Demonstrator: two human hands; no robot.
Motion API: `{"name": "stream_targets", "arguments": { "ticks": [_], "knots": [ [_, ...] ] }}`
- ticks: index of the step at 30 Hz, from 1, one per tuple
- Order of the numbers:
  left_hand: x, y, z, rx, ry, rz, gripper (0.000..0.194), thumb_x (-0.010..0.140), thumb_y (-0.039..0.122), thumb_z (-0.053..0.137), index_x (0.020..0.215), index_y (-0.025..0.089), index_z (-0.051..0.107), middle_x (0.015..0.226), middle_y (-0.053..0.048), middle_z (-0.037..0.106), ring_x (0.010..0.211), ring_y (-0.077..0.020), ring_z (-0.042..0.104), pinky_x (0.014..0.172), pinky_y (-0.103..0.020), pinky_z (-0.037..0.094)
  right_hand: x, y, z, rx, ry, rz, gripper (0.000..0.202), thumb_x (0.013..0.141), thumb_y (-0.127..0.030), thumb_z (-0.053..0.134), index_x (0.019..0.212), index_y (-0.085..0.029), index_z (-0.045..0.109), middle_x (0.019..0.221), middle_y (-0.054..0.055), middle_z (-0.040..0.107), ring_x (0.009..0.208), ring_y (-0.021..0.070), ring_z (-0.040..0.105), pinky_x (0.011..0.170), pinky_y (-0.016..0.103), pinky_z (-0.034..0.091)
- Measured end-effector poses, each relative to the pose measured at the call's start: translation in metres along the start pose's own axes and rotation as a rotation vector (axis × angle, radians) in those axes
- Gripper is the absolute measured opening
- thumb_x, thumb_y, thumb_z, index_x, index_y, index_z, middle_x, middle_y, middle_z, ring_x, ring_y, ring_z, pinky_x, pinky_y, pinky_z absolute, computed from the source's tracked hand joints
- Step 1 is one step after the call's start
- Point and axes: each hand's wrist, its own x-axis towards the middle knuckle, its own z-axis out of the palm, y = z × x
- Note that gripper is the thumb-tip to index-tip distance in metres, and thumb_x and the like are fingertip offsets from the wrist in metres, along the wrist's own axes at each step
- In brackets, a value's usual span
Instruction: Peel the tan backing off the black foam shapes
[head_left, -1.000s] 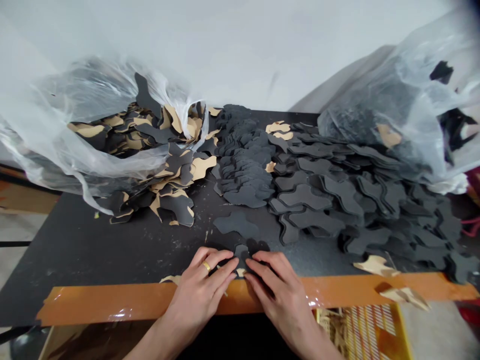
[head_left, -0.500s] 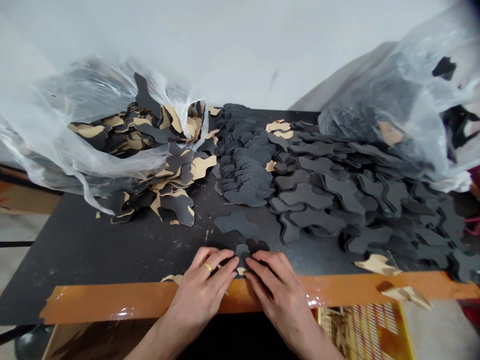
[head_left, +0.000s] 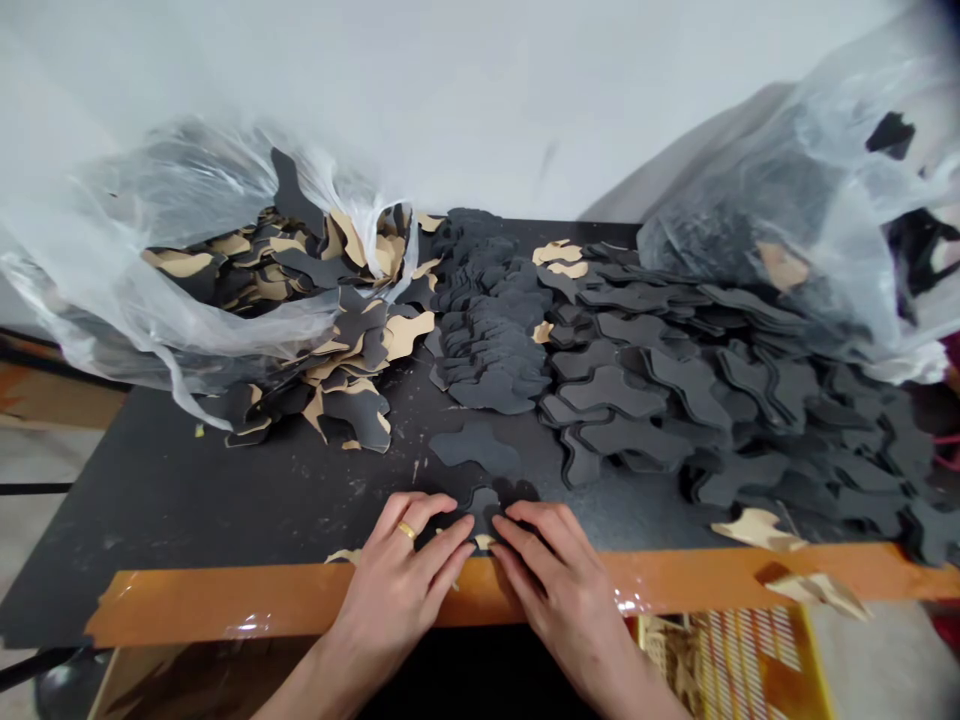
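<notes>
At the table's near edge, a dark grey wavy-edged foam piece (head_left: 484, 508) lies between my two hands, partly covered by fingers. My left hand (head_left: 409, 550), with a gold ring, presses its fingertips on the piece's left side; its index finger is lifted slightly away. My right hand (head_left: 556, 560) has bent fingertips on the right side of the same piece. A bit of tan backing paper (head_left: 484, 541) shows just below it. Beyond my fingers lies a single flat dark piece (head_left: 474, 448), with an overlapping row of dark pieces (head_left: 499, 385) behind.
On the left, a clear plastic bag (head_left: 247, 335) holds dark pieces with tan backing. Stacks of thicker dark pieces (head_left: 615, 390) spread on the right, before another plastic bag (head_left: 750, 190). Orange tape (head_left: 247, 605) lines the table edge. A yellow crate (head_left: 806, 650) stands below.
My left index finger has moved a little left, uncovering more of the foam piece's left side. My right hand stays almost where it was. The view has shifted slightly.
</notes>
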Motion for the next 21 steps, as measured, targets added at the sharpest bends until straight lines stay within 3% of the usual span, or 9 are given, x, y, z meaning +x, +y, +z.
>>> {"name": "stream_targets", "arguments": {
  "ticks": [13,17,21],
  "knots": [
    [0.002,0.001,-0.004,-0.119,-0.029,-0.093,0.021,0.091,0.009,0.058,0.099,0.022,0.072,0.11,-0.008,0.062,0.098,-0.0224,0.055,0.083,-0.039,0.053,-0.001,0.001,0.001,-0.016,-0.028,-0.022,0.028,0.093,-0.008,0.057,0.118,-0.018,0.064,0.11,0.011,0.061,0.098,0.0229,0.057,0.083,0.039,0.058],
    [0.008,0.006,-0.002,-0.085,-0.13,0.017,0.028,0.093,0.008,0.054,0.116,0.018,0.066,0.124,-0.01,0.062,0.109,-0.0254,0.051,0.093,-0.042,0.051,-0.001,0.001,0.001,-0.02,-0.026,-0.027,0.025,0.092,-0.007,0.057,0.115,-0.014,0.066,0.109,0.012,0.061,0.097,0.0229,0.056,0.083,0.038,0.057],
    [0.015,0.001,0.005,-0.147,-0.228,0.124,0.032,0.096,0.007,0.051,0.127,0.01,0.058,0.124,-0.009,0.066,0.108,-0.0225,0.051,0.093,-0.035,0.053,-0.001,0.003,0.001,-0.009,-0.032,-0.03,0.027,0.092,-0.006,0.058,0.117,-0.012,0.065,0.11,0.013,0.06,0.097,0.0226,0.056,0.083,0.037,0.057]
  ]
}}
